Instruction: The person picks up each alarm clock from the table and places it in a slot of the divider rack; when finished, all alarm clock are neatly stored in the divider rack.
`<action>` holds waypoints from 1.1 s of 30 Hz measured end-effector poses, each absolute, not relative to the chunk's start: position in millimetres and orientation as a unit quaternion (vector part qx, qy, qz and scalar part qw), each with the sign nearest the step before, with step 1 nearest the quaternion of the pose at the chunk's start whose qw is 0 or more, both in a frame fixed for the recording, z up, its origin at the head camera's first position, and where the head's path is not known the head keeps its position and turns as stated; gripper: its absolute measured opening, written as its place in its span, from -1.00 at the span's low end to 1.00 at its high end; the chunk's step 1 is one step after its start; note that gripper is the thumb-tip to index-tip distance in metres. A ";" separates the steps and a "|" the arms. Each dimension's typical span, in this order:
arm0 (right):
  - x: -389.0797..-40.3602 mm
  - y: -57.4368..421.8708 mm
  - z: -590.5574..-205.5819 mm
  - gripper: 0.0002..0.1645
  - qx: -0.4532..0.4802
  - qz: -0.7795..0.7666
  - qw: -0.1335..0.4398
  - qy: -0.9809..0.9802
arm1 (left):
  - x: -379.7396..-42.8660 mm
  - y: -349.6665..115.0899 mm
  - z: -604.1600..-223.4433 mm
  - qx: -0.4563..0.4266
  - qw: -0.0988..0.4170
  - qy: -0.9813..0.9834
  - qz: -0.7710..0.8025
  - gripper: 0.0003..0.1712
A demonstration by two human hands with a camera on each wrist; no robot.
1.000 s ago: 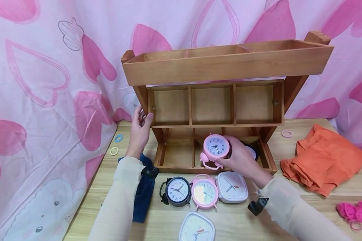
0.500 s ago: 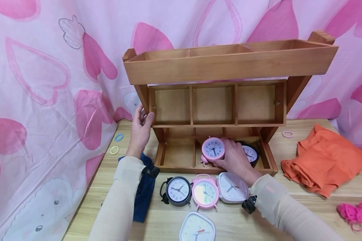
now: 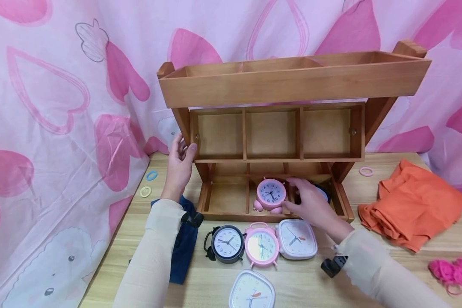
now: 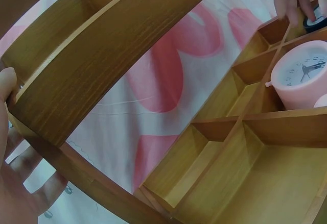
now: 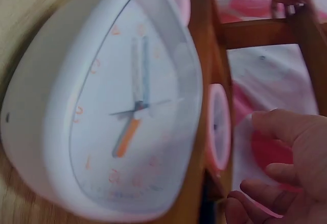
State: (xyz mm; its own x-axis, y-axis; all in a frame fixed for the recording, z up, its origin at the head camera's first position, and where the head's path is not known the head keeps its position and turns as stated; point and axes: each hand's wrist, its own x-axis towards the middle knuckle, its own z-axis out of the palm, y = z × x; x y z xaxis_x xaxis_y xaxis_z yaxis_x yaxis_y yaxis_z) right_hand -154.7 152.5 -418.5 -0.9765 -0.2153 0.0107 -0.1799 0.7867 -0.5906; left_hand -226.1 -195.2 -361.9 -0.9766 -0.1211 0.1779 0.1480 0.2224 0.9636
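Observation:
My left hand (image 3: 178, 171) grips the left side post of the wooden shelf (image 3: 292, 83); in the left wrist view its thumb (image 4: 7, 83) lies on one face and the fingers reach round behind. A pink twin-bell alarm clock (image 3: 271, 193) leans upside down, bells lowest, in the bottom tier's middle compartment. Just right of that clock is my right hand (image 3: 312, 206), fingers spread and holding nothing. In the right wrist view a gap shows between hand (image 5: 291, 168) and pink clock (image 5: 218, 127). Behind the right hand, a black clock (image 3: 323, 194) sits partly hidden in the right compartment.
Before the shelf lie a black clock (image 3: 228, 244), a pink clock (image 3: 262, 247) and two white clocks (image 3: 297, 239), one nearer me. Dark blue cloth (image 3: 184, 252) lies left, orange cloth (image 3: 410, 203) and pink yarn (image 3: 456, 273) right. Small rings (image 3: 145, 192) lie beside the shelf.
My right hand lowered the pink clock into the bottom middle compartment, let go of it and drew back to the right. My left hand stays on the shelf's side.

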 end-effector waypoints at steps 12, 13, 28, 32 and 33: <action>-106.1 185.2 -398.4 -0.20 -0.100 -0.340 -0.015 0.935 | -226.0 -193.2 -360.6 -0.010 0.108 -0.772 -0.626 -0.29; -102.3 187.4 -399.7 -0.20 -0.101 -0.342 -0.015 0.934 | -226.3 -193.3 -360.6 -0.011 0.107 -0.771 -0.627 -0.29; -65.6 196.6 -441.0 -0.15 -0.112 -0.354 -0.006 0.928 | -206.5 -183.7 -334.1 -0.002 0.093 -0.773 -0.627 -0.31; -61.8 193.5 -450.9 -0.02 -0.105 -0.344 0.015 0.933 | -205.5 -183.3 -334.3 -0.002 0.094 -0.774 -0.627 -0.32; -61.3 192.5 -453.0 0.01 -0.104 -0.344 0.018 0.933 | -205.3 -183.2 -334.5 -0.001 0.094 -0.774 -0.626 -0.32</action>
State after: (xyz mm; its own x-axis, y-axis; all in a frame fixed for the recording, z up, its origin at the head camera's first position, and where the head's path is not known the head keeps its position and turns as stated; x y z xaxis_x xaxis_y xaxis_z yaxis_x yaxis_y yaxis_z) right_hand -61.3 192.5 -453.0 -0.9775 -0.2073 0.0379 -0.1823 0.7421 -0.6450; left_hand -205.3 -183.2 -334.5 -0.9825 -0.1163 0.1457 0.1182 0.2158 0.9693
